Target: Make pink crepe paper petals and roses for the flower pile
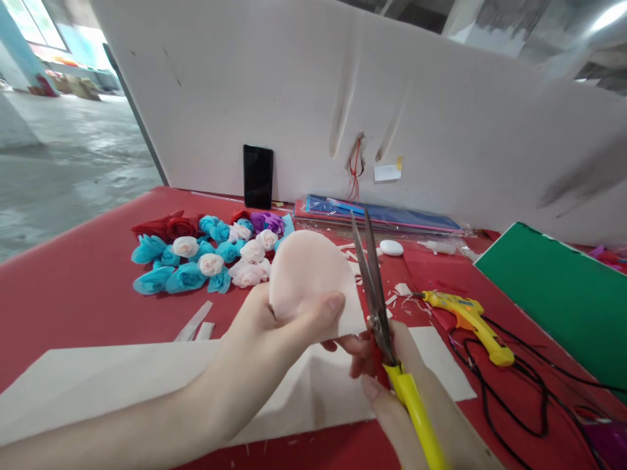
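Note:
Near the middle, my left hand (pixel 294 329) pinches a pale pink piece of paper (pixel 311 267) with a rounded top, thumb across its front. My right hand (pixel 392 378) grips a pair of scissors (pixel 375 294) with yellow handles. The scissor blades point up, slightly parted, right beside the paper's right edge. Some fingers of the right hand are hidden behind the scissors. Below both hands a long strip of pale paper (pixel 122 385) lies across the red table (pixel 73 287).
Paper flowers (pixel 210 264) in blue, pink, red and purple lie at the left. A black phone (pixel 258 176) leans on the white board behind. To the right are a yellow glue gun (pixel 470 320) with its black cord, paper scraps, a white oval object (pixel 391 248) and a green board (pixel 563 300).

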`<state>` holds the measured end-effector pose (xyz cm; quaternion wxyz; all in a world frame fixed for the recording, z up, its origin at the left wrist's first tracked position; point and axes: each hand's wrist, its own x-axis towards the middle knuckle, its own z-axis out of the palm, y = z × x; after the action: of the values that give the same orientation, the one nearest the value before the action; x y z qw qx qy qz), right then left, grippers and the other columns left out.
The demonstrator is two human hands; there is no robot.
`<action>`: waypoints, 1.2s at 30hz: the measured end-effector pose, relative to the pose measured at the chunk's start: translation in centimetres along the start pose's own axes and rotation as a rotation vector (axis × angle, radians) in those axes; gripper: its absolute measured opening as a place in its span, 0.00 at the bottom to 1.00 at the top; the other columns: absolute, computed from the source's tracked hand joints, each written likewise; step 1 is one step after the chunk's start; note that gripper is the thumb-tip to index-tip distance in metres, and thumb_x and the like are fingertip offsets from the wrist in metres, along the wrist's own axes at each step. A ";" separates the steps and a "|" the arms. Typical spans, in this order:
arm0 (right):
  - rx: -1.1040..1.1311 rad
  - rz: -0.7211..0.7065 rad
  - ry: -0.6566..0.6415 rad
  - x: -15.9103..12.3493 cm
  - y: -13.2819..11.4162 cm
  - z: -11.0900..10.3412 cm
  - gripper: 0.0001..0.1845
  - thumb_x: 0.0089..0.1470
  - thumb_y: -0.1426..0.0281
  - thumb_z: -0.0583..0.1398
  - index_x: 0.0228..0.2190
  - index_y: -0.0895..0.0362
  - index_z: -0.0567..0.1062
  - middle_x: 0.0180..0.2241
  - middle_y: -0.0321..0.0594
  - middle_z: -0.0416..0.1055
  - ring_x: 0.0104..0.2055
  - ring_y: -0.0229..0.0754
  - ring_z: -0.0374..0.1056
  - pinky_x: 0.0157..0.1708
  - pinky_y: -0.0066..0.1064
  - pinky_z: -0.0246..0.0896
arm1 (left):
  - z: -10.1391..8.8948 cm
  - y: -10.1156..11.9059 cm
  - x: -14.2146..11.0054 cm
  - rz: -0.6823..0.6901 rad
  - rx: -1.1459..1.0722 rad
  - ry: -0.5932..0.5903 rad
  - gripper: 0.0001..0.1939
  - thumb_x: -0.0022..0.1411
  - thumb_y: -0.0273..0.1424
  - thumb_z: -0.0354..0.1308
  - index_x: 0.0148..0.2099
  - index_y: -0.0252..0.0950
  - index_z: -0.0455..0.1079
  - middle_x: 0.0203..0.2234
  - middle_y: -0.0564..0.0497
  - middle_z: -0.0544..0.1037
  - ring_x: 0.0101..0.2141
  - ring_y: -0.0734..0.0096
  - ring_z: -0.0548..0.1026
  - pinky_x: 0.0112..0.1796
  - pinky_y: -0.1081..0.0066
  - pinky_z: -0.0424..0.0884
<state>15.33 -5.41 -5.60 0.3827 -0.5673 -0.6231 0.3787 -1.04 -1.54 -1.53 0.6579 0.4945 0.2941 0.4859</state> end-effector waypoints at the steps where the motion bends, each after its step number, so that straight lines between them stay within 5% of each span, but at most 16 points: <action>1: -0.014 -0.015 0.012 0.1 -0.2 -0.3 0.23 0.47 0.75 0.56 0.47 0.50 0.62 0.24 0.33 0.70 0.23 0.40 0.67 0.26 0.30 0.61 | 0.0 0.0 0.0 0.000 0.002 0.017 0.09 0.60 0.34 0.59 0.31 0.37 0.77 0.24 0.52 0.80 0.28 0.70 0.77 0.33 0.78 0.74; 6: 0.021 -0.045 0.070 0.7 -2.3 -1.7 0.17 0.52 0.74 0.56 0.44 0.50 0.63 0.26 0.33 0.67 0.23 0.37 0.64 0.27 0.30 0.61 | 0.1 0.0 0.3 -0.044 -0.044 0.050 0.10 0.59 0.36 0.60 0.29 0.37 0.75 0.23 0.55 0.77 0.28 0.74 0.74 0.32 0.79 0.73; 10: 0.109 0.119 0.068 1.2 -3.5 -2.5 0.11 0.56 0.68 0.56 0.41 0.50 0.62 0.27 0.32 0.66 0.25 0.36 0.65 0.22 0.26 0.60 | 0.0 0.0 0.3 -0.077 -0.104 0.112 0.06 0.57 0.35 0.63 0.30 0.40 0.75 0.24 0.59 0.75 0.27 0.79 0.71 0.29 0.84 0.70; 17: 0.147 0.286 -0.001 2.1 -2.0 -2.8 0.09 0.55 0.61 0.56 0.32 0.53 0.64 0.19 0.28 0.62 0.16 0.32 0.57 0.14 0.22 0.53 | 0.5 0.7 0.8 -0.135 -0.133 0.247 0.07 0.52 0.35 0.65 0.27 0.37 0.75 0.25 0.54 0.77 0.29 0.69 0.74 0.31 0.74 0.70; 22: 0.435 0.092 -0.051 1.8 -3.1 -2.1 0.12 0.51 0.60 0.59 0.29 0.56 0.66 0.17 0.29 0.63 0.19 0.34 0.61 0.22 0.25 0.62 | 0.8 0.9 0.9 -0.210 -0.245 0.187 0.06 0.53 0.33 0.63 0.27 0.36 0.75 0.22 0.50 0.78 0.27 0.65 0.76 0.32 0.70 0.72; 26: 0.472 0.149 0.022 0.7 -3.9 -1.5 0.08 0.46 0.66 0.63 0.25 0.55 0.69 0.25 0.33 0.68 0.25 0.34 0.64 0.27 0.25 0.65 | 0.8 -0.4 0.4 -0.232 -0.259 0.144 0.05 0.54 0.33 0.64 0.34 0.38 0.77 0.25 0.53 0.80 0.26 0.70 0.76 0.30 0.75 0.72; 31: 0.523 0.174 -0.048 0.2 -3.2 -0.6 0.15 0.42 0.66 0.66 0.34 0.52 0.71 0.25 0.32 0.69 0.27 0.37 0.67 0.27 0.27 0.67 | 1.2 -1.7 -0.4 -0.260 -0.133 0.040 0.07 0.55 0.35 0.63 0.30 0.36 0.77 0.23 0.52 0.79 0.26 0.72 0.74 0.30 0.79 0.71; 36: 0.501 0.190 0.039 0.2 -3.4 -0.6 0.15 0.44 0.62 0.65 0.35 0.53 0.73 0.29 0.34 0.71 0.27 0.36 0.68 0.28 0.25 0.68 | 1.5 -2.0 -0.8 -0.279 -0.013 0.034 0.12 0.55 0.40 0.61 0.34 0.35 0.77 0.25 0.49 0.79 0.29 0.65 0.75 0.30 0.74 0.71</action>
<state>14.41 -5.47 -2.23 0.4858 -0.5180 -0.4464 0.5444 0.70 -2.88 -2.92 0.7171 0.4363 0.3679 0.4001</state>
